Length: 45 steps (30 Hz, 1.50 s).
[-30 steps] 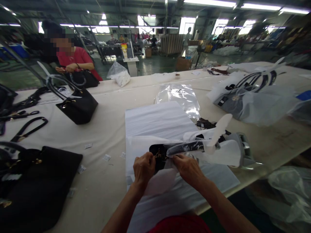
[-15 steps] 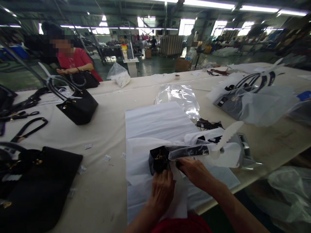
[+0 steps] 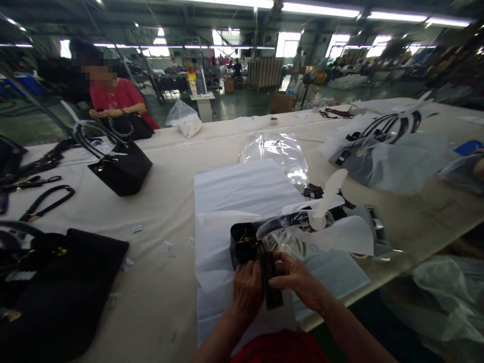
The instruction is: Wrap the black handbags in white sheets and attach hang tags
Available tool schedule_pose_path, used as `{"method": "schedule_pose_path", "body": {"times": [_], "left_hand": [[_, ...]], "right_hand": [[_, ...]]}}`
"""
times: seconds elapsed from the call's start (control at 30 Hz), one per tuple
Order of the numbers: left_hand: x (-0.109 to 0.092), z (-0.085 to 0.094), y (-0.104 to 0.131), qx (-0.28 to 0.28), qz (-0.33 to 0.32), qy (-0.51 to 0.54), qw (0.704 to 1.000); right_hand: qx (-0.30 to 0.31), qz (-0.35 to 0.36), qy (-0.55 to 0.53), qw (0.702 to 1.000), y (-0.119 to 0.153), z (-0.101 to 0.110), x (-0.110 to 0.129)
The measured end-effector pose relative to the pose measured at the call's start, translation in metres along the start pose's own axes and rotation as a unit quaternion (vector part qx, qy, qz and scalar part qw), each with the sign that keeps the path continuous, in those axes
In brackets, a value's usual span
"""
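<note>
On the white tissue sheets (image 3: 242,184) stands a small black handbag (image 3: 239,247) with gold-coloured metal on it. Its plastic-wrapped handle (image 3: 285,221) leans to the right, with a white curved strip (image 3: 331,189) sticking up beyond. My left hand (image 3: 247,290) is closed at the bag's near edge; its fingertips are hidden against the bag. My right hand (image 3: 297,277) pinches a dark, flat, oblong piece (image 3: 273,292) between thumb and fingers. The piece hangs down beside my left hand; whether it is a tag or a flap I cannot tell.
Black handbags (image 3: 123,166) and dark straps (image 3: 45,161) lie to the left. Clear plastic bags (image 3: 274,151) lie behind the tissue. A grey handbag (image 3: 359,161) in white wrapping stands at right. Across the table a person in red (image 3: 124,96) handles another bag.
My right hand has turned and drawn a dark oblong piece down in front of the bag. The handle and white strip have swung up and left. My left hand has shifted slightly.
</note>
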State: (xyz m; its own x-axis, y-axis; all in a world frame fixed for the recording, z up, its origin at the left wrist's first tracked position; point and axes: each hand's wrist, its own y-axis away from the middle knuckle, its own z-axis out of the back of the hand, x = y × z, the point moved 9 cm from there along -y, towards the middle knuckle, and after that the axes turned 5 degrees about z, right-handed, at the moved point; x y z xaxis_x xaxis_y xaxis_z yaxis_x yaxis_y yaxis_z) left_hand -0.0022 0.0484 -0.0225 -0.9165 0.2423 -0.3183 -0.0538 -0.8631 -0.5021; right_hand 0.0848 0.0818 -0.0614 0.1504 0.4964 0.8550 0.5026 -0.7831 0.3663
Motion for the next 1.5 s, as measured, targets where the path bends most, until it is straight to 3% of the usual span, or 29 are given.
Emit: {"method": "schedule_pose_path", "body": {"times": [0.13,0.23,0.33,0.43,0.53,0.7,0.8,1.1,1.27,1.4,1.5], "left_hand": [[0.029,0.003,0.003,0.042,0.142,0.171,0.974],[0.042,-0.001,0.006,0.105,0.244,0.276,0.924],[0.046,-0.002,0.006,0.148,0.301,0.363,0.869],[0.044,-0.003,0.006,0.176,0.317,0.445,0.819],[0.038,-0.005,0.008,0.202,0.307,0.497,0.786],[0.029,-0.006,0.015,0.241,0.282,0.528,0.764],[0.029,-0.009,0.021,0.229,0.273,0.551,0.755],[0.02,-0.014,0.018,0.238,0.247,0.548,0.763],[0.022,0.0,0.0,0.205,0.203,0.503,0.815],[0.028,0.009,-0.015,0.155,0.168,0.434,0.871],[0.032,0.01,-0.021,0.133,0.149,0.399,0.895]], "right_hand": [[0.069,-0.031,-0.006,0.997,0.005,-0.015,-0.026],[0.062,-0.023,-0.008,0.998,0.007,-0.011,-0.024],[0.039,0.012,-0.047,0.998,0.006,-0.006,-0.013],[0.019,0.046,-0.097,0.994,0.002,-0.003,-0.006],[-0.009,0.074,-0.118,0.99,-0.003,-0.001,-0.004],[-0.079,0.105,-0.135,0.982,-0.013,0.005,-0.009],[-0.107,0.096,-0.161,0.976,-0.019,0.006,-0.015],[-0.101,0.103,-0.186,0.972,-0.029,-0.003,-0.023],[-0.063,0.203,0.003,0.977,-0.019,0.0,-0.007],[0.005,0.287,0.137,0.948,-0.009,-0.013,0.013],[-0.003,0.318,0.207,0.925,-0.008,-0.014,0.015]]}}
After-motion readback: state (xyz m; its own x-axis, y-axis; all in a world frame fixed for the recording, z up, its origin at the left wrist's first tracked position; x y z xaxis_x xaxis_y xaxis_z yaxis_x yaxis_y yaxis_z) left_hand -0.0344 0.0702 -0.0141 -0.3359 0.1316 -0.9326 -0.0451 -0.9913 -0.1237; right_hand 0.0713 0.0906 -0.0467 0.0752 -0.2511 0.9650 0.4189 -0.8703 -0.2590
